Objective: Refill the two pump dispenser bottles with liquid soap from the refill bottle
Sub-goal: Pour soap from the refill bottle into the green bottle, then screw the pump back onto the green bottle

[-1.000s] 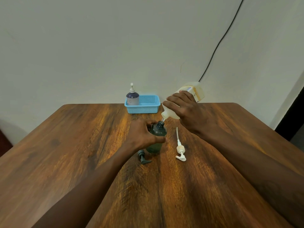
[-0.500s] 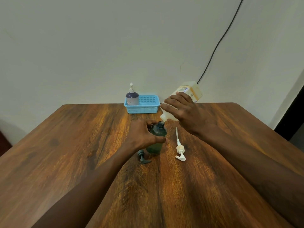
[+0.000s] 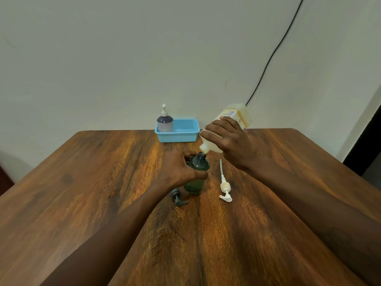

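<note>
Left hand: the person's left hand (image 3: 179, 172) wraps round the dark green translucent plastic dispenser bottle (image 3: 199, 165), gripping it upright on the brown wooden table (image 3: 82, 193), evidently to steady it against tipping.
Right hand: the right hand (image 3: 228, 143) clasps the pale, cloudy plastic refill bottle (image 3: 237, 114), tilted mouth-down so that its neck hangs just above the green bottle's open neck.
Pour: whether soap is flowing cannot be told.
Pumps: a dark grey pump head (image 3: 179, 198) and a white pump with its long tube (image 3: 223, 186) lie beside the green bottle, set aside, it seems, to clear the openings.
Second bottle: a purple dispenser bottle with a white pump (image 3: 165, 121) stands in the left end of a light blue plastic basket (image 3: 179, 135) at the table's far edge, pump fitted.
</note>
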Tool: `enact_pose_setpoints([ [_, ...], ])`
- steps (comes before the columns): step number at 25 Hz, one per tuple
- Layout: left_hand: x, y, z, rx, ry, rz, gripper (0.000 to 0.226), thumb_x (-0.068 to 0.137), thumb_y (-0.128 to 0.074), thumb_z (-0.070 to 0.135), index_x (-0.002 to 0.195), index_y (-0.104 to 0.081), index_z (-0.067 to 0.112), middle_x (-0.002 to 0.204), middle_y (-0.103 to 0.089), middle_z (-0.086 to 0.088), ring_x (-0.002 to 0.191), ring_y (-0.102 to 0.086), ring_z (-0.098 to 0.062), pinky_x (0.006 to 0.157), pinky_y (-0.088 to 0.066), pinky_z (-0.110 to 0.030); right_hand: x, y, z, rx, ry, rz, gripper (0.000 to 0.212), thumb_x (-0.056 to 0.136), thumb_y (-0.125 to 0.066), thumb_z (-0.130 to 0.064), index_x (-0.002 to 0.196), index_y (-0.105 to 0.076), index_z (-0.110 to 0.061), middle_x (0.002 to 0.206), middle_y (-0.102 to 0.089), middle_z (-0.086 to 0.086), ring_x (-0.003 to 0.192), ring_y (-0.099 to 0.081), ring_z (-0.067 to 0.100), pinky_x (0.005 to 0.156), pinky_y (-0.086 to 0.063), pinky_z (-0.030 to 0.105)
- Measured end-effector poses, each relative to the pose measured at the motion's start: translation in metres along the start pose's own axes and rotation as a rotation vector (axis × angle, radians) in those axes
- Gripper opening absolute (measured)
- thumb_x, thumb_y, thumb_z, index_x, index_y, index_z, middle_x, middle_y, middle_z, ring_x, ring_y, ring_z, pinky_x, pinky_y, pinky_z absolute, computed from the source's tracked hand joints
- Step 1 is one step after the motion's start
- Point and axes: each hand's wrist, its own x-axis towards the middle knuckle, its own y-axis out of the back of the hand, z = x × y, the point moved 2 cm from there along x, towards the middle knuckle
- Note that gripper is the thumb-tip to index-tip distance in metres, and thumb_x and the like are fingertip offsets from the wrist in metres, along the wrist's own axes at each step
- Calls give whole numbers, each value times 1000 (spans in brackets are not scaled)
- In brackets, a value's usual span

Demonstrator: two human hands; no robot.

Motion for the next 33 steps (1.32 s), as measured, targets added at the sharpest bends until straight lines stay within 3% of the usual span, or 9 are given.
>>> enact_pose_setpoints([
  [5,-2,1,4,-46,13,36,63,61,-95,41,116,-73,19,104,-76,8,90,-70,-3,79,-62,-30,-10,-6,6,182,-215,-88,72,65,-93,-14,130,-63,-14,127,-66,9,118,-60,30,105,-41,49],
  [9,-3,4,9,-80,-33,62,55,60,-94,42,109,-76,27,98,-77,13,89,-71,1,80,-62,-32,-16,1,4,412,-360,-20,61,72,-81,-41,124,-65,-14,116,-72,8,104,-68,28,90,-54,50],
  [13,-2,4,17,-83,-79,81,50,60,-94,46,105,-74,36,93,-73,21,89,-70,5,80,-62,-27,-38,7,14,592,-633,-93,73,66,-79,-60,127,-62,-22,116,-70,2,101,-65,22,87,-56,46],
  [16,0,0,20,-79,-100,86,53,60,-95,46,107,-72,36,94,-70,25,92,-69,6,81,-61,-25,-63,5,30,529,-893,-164,87,60,-91,-56,133,-58,-21,126,-65,2,109,-60,19,87,-57,39],
  [20,5,-9,21,-65,-106,84,60,59,-93,52,111,-75,29,103,-75,18,93,-70,3,81,-62,-27,-88,1,46,589,-1077,-246,93,59,-93,-52,137,-53,-19,132,-61,4,113,-60,21,89,-59,40],
  [24,8,-16,26,-71,-125,67,59,60,-95,45,112,-75,25,98,-68,25,89,-65,13,77,-56,-10,-104,-2,49,649,-1122,-313,97,63,-94,-46,142,-49,-16,136,-58,5,110,-56,17,87,-53,31],
  [28,12,-21,22,-88,-117,51,65,57,-92,55,112,-76,25,104,-76,15,93,-70,4,81,-61,-22,-106,1,55,702,-1102,-371,97,61,-92,-52,141,-52,-17,132,-61,4,112,-60,20,88,-56,34],
  [31,13,-21,23,-99,-106,55,66,55,-91,57,111,-76,25,104,-76,14,94,-70,4,81,-61,-22,-104,1,61,741,-1071,-439,114,49,-85,-71,144,-50,-20,131,-61,1,114,-62,22,89,-58,35],
  [33,12,-19,24,-107,-100,57,68,54,-92,55,112,-77,24,105,-76,13,94,-70,4,81,-61,-22,-103,2,60,781,-1060,-479,111,54,-88,-68,146,-46,-23,133,-59,0,116,-61,23,89,-55,31],
])
